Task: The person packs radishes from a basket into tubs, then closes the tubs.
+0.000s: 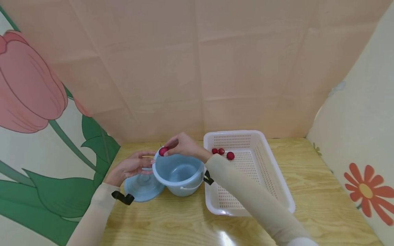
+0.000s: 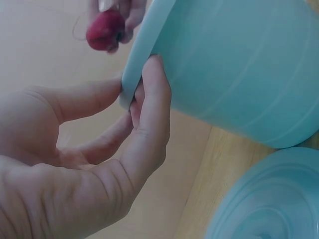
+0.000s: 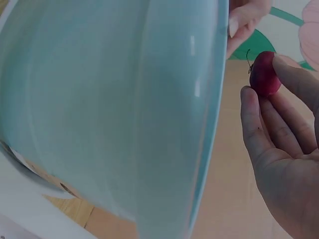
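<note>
A light-blue bucket [image 1: 182, 190] with a white handle stands on the wooden table. My left hand [image 1: 130, 166] pinches its rim at the left, thumb on one side and fingers on the other in the left wrist view. Above the bucket's far left rim, my right hand [image 1: 187, 147] holds a small red radish [image 1: 163, 151] between thumb and fingertips. The right wrist view shows a thin root on that radish [image 3: 264, 73], apart from the bucket wall [image 3: 99, 109]. What lies on the bucket's bottom is only partly visible.
A white perforated basket [image 1: 278, 177] stands right of the bucket, with several red radishes [image 1: 230, 155] near its far left side. A round blue lid [image 1: 143, 191] lies left of the bucket, partly under my left hand. Behind the table rises a beige backdrop [image 1: 197, 75].
</note>
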`<state>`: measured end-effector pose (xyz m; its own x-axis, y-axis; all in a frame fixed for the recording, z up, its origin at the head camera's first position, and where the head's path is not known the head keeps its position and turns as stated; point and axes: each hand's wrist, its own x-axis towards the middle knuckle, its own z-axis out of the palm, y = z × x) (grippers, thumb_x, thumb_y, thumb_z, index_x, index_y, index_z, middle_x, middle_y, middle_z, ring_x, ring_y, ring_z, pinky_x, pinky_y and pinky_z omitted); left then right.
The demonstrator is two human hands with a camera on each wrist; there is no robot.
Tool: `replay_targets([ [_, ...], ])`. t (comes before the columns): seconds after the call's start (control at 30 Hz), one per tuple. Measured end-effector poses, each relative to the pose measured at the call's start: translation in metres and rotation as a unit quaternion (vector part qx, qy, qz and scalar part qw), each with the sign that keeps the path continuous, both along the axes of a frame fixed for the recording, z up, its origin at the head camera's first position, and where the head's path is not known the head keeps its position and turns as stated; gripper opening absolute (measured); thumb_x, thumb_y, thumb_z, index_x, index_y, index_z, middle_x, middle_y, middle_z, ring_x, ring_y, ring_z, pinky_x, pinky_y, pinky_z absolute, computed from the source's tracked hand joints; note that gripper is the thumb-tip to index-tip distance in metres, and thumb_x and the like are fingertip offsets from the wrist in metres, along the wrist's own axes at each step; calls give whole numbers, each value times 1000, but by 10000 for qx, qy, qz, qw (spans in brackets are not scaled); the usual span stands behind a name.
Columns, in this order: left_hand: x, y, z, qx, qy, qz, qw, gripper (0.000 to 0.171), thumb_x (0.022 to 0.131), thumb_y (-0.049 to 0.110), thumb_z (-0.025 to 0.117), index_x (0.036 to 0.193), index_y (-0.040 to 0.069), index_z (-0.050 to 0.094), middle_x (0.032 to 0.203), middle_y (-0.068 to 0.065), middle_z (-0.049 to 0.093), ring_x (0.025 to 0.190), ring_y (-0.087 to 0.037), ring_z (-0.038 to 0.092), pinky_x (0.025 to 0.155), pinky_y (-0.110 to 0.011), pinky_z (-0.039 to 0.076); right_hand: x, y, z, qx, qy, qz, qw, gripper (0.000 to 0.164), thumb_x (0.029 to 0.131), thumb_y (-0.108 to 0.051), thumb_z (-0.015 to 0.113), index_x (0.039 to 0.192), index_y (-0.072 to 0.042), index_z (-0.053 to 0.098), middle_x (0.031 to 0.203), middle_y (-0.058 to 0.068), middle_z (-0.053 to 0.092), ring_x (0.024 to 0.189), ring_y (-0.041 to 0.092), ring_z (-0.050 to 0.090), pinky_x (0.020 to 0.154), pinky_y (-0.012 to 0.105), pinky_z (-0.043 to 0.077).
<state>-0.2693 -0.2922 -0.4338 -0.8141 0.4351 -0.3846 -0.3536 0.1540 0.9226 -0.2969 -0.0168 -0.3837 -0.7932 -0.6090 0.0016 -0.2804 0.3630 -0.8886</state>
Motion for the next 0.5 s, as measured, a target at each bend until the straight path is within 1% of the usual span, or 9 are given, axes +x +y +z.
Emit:
replay_targets([
  [0.13, 0, 0, 1, 39, -4, -5, 10000, 59, 106, 9, 60, 158, 1, 35, 116, -5, 74, 105, -16, 73, 88, -37, 65, -2, -4, -2, -4, 0, 66, 10000, 33, 89, -15, 86, 120, -7, 79, 116, 11, 80, 107, 20, 77, 96, 32, 62],
  [0.27, 0, -1, 1, 71, 9, -3, 10000, 58, 106, 10, 61, 158, 1, 36, 116, -6, 74, 105, -17, 73, 87, -37, 65, -4, -7, -4, 36, 21, 110, 9999, 33, 88, -13, 86, 119, -5, 78, 115, 12, 81, 107, 20, 77, 96, 31, 62],
  [0.5, 1, -1, -1, 124, 12, 27, 9999, 57, 106, 9, 61, 157, 0, 36, 114, -3, 75, 103, -15, 74, 86, -36, 65, -4, -13, -8, 95, 49, 111, 9999, 31, 87, -9, 86, 116, 0, 78, 113, 15, 80, 106, 21, 78, 92, 27, 62],
])
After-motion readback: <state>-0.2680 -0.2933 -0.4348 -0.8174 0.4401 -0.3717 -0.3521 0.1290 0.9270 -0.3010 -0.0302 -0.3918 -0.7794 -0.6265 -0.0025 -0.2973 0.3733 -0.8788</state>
